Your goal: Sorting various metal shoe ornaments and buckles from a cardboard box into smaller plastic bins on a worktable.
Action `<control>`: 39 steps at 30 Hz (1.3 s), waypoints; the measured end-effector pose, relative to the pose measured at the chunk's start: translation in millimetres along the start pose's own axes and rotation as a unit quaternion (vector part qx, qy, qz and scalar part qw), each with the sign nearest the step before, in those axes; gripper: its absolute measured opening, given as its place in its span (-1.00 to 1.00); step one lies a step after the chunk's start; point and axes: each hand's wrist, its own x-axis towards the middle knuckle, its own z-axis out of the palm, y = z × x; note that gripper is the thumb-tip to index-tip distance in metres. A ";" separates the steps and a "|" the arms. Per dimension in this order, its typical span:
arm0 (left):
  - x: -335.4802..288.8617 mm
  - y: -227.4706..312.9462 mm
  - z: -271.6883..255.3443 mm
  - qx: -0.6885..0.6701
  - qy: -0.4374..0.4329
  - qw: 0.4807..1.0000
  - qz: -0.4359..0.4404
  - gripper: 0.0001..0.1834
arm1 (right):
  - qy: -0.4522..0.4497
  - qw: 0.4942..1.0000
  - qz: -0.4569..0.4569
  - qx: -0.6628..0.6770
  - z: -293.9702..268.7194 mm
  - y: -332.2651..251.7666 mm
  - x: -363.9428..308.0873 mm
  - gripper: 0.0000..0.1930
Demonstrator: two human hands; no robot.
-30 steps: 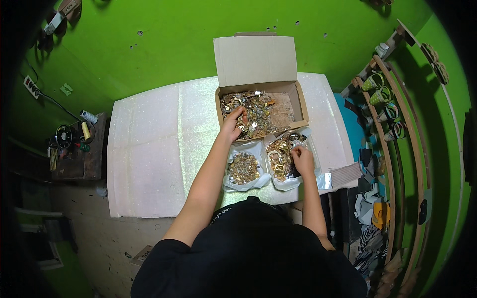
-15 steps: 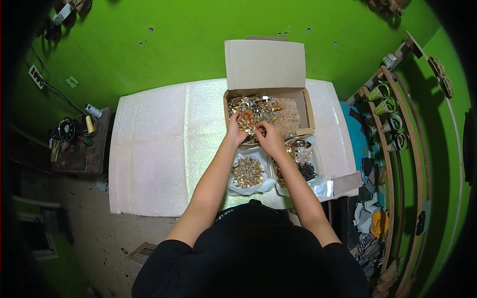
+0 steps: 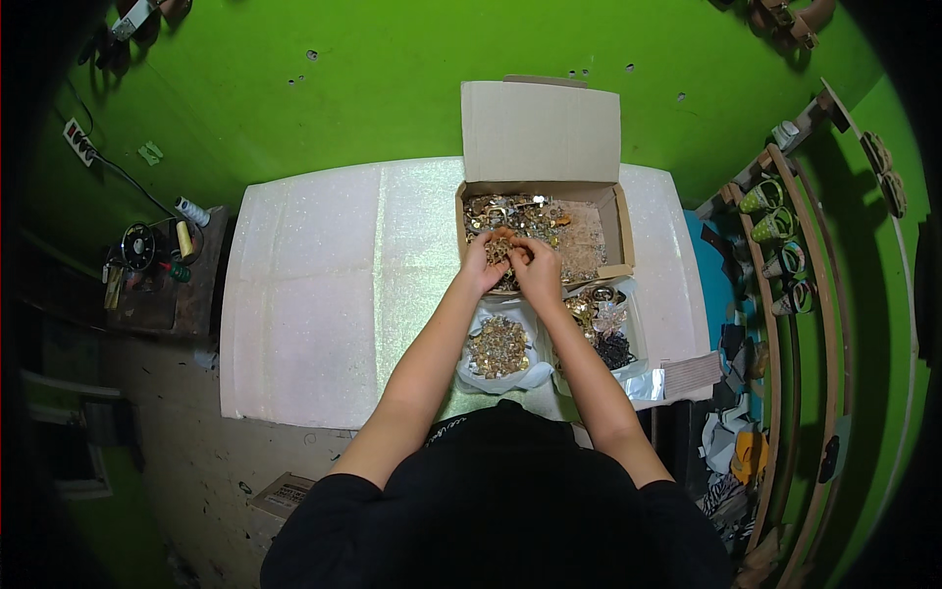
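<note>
Both of my hands are over the front left of an open cardboard box (image 3: 626, 228). Loose gold and silver metal pieces (image 3: 530, 208) fill its left part. My left hand (image 3: 478, 265) is cupped, palm up, around a small heap of these metal pieces. Against it, my right hand (image 3: 540, 272) has its fingertips pinched at the heap; whatever is between them is too small to make out. Just below the hands, a white plastic bag (image 3: 533, 376) holds more small gold and silver pieces (image 3: 497, 346).
Right of that bag, a lined tray (image 3: 640, 339) holds buckle-like rings and a dark cluster (image 3: 614, 349). A shimmery white sheet (image 3: 304, 294) covers the table. Thread spools stand on a small side table (image 3: 186, 309) at left. Sandals hang on a wooden rack (image 3: 816, 294) at right.
My right hand has drawn in against the cupped left hand, and its fingers now meet the pieces there. The whole view has shifted slightly, with the box appearing further right.
</note>
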 end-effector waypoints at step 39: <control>-17.3 -0.2 17.3 0.094 0.007 0.995 0.028 -0.83 | -0.007 0.999 0.018 0.034 -9.6 10.5 19.8 -0.87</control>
